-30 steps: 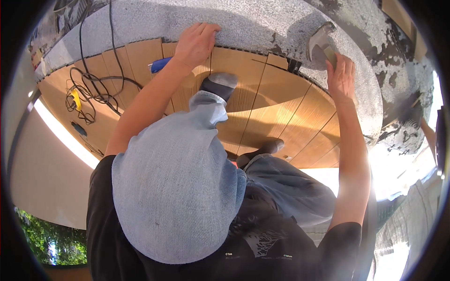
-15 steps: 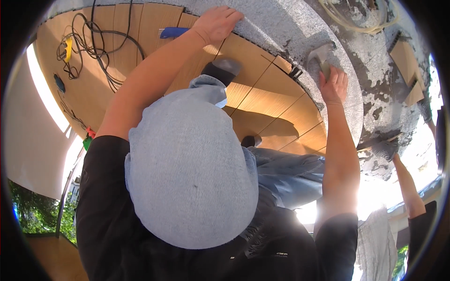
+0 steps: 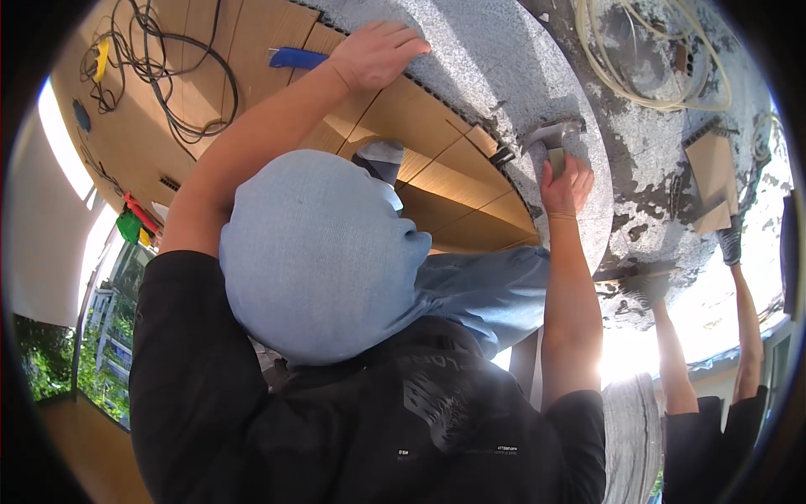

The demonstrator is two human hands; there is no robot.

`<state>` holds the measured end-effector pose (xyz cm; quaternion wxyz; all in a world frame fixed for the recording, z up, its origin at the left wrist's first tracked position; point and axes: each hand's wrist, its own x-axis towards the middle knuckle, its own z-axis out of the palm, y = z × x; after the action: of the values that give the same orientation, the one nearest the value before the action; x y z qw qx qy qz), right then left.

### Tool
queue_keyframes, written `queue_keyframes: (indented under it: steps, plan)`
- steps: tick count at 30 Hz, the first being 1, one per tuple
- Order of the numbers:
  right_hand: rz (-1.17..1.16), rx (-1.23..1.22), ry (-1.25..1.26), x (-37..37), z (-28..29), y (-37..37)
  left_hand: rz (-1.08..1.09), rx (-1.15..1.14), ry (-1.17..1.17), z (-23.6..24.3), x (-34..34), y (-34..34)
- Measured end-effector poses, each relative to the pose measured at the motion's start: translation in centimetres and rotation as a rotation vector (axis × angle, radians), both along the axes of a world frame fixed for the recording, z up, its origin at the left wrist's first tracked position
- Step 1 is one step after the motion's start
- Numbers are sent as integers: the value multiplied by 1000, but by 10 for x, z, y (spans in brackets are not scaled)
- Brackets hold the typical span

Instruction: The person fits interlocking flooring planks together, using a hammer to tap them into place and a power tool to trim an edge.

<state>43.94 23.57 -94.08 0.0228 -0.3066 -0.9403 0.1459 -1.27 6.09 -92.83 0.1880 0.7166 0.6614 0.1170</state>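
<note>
My right hand (image 3: 568,186) is closed round the short handle of a hammer (image 3: 557,133). Its grey metal head is just above the rough grey slab (image 3: 588,101), close to the curved edge of the decking; I cannot tell whether it touches. Beside the head, a small black clip (image 3: 502,155) sits at the board edge, next to a short board piece (image 3: 481,140). My left hand (image 3: 382,55) lies flat, fingers outstretched, over the edge of the wood-coloured boards (image 3: 403,105). Near its wrist is a blue-handled tool (image 3: 298,58), partly covered by my forearm.
Black cable (image 3: 168,84) lies tangled on the boards at the left. Pale hose (image 3: 655,97) is coiled at the upper right, above board offcuts (image 3: 712,176). A co-worker's gloved hand (image 3: 646,290) works at the right. My bent knee (image 3: 319,252) blocks the middle.
The view has shifted, and my knee now appears lower. My right hand has turned the hammer so its head lies more sideways. More of the co-worker's arms shows. My left hand stays flat.
</note>
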Motion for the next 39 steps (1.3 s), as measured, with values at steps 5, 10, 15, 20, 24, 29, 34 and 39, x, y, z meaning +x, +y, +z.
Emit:
queue_keyframes:
  steps: [5,10,15,20,24,29,34,39]
  plan:
    - [14,-17,23,-1,-4,2,-25,-73,28,-1,0,-6]
    - [13,-19,-35,0,-1,2,19,20,-16,19,5,7]
    - [21,20,67,3,-1,-1,-21,-98,-76,23,7,10]
    - [2,65,61,-3,0,-2,-46,114,-159,11,2,0]
    - [-23,77,-11,-5,9,-3,42,-89,-220,24,13,1]
    - [-284,-166,-207,-19,42,-18,-6,85,-98,50,85,-41]
    - [-385,-254,-182,-16,95,-31,-297,25,-133,74,175,-87]
    - [-495,-878,152,-41,180,-69,-182,36,-44,47,191,-99]
